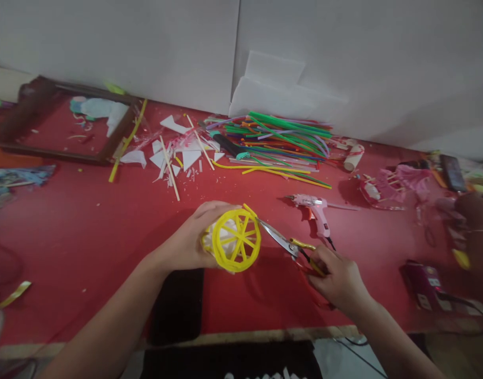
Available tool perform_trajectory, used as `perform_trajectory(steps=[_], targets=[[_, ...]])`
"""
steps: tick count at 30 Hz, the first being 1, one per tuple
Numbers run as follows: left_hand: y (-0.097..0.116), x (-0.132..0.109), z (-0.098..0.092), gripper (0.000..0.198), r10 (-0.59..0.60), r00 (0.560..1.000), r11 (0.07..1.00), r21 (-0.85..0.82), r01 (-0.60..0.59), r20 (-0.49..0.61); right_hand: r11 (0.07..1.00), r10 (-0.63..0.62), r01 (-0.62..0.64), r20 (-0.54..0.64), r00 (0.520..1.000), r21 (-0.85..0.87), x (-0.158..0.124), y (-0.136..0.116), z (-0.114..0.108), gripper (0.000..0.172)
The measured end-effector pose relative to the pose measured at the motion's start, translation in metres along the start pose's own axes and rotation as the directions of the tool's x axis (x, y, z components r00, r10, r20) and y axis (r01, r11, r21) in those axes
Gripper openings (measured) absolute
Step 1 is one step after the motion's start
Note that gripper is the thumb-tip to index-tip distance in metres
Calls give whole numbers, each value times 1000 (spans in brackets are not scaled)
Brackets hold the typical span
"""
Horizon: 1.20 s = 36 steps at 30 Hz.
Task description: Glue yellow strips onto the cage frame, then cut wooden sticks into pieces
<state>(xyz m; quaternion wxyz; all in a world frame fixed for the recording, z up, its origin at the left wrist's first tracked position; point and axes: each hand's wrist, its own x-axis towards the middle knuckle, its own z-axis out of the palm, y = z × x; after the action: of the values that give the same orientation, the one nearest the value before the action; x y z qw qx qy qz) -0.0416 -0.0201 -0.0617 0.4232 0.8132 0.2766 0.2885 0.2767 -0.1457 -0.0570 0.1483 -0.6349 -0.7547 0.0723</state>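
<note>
My left hand [194, 237] is wrapped round a small craft piece whose near face is a yellow spoked wheel [238, 239] that looks made of pipe cleaner. Whitish material shows behind the spokes; the rest of the piece is hidden by the hand. A short yellow end sticks out at the wheel's top right. In my right hand [338, 279] is a pair of scissors [278, 238] with gold-coloured handles. The blade tips are at that yellow end, touching or very close to it. A black phone-like slab [177, 310] lies below my left forearm.
A pink glue gun [316, 208] lies right of centre. Pipe cleaners [281, 137] in several colours, white scraps [189, 158] and a wooden frame [51, 153] line the back. A power strip [425, 287] with a cable sits at right, near another person's arm [476, 237].
</note>
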Motion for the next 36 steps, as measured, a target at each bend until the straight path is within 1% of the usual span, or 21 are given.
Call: perform_trajectory(steps=[3,5,8,11,13,16,18,21,24,26,27,29,31,32,33,34,36], targets=[[-1,-1,0,88,-15,1000,1000,-9,15,9,998,47,-48,26,999,46,3,0,1,26],[-1,-2,1,89,-24,1000,1000,-20,24,18,991,99,-104,63,993,82,5,-2,0,29],[-1,-4,5,91,-44,999,998,-45,46,29,963,203,-218,105,974,161,7,-3,-1,34],[-1,-4,11,98,-88,995,995,-41,89,39,935,285,-299,100,953,193,9,-3,-1,34],[-2,-4,15,106,-111,993,992,-53,113,36,935,308,-319,88,947,153,12,-3,0,31],[-3,-5,20,113,-104,994,983,-151,107,28,935,349,-352,60,935,49,16,-3,3,29],[-2,-4,21,114,-86,996,968,-235,84,4,921,390,-390,50,920,-6,18,-3,9,27],[1,-4,21,109,-63,998,947,-318,50,-30,907,420,-420,49,906,-22,20,0,20,22],[5,-3,20,104,-50,998,928,-372,31,-43,919,394,-395,56,917,10,21,1,25,24],[7,-3,19,103,-46,998,920,-391,25,-46,942,332,-334,50,942,23,24,-2,22,29],[7,-3,19,102,-41,998,920,-392,21,-42,959,281,-281,30,959,26,27,-5,19,30],[8,-2,19,100,-21,1000,924,-381,13,-19,989,142,-140,-35,989,51,34,-13,13,25],[7,-2,20,97,-17,1000,937,-349,23,21,991,16,-6,-76,997,136,45,-24,8,20],[7,-2,20,97,-20,999,943,-333,31,39,979,-18,32,-72,997,203,52,-28,7,21],[7,-1,20,96,-22,998,947,-318,38,52,961,-27,39,-48,998,274,59,-33,7,22],[7,-1,19,96,-24,998,950,-311,42,61,938,-19,20,-8,1000,345,66,-37,8,22],[6,-1,19,98,-13,997,944,-327,36,70,873,22,-78,122,992,481,81,-43,12,23]])
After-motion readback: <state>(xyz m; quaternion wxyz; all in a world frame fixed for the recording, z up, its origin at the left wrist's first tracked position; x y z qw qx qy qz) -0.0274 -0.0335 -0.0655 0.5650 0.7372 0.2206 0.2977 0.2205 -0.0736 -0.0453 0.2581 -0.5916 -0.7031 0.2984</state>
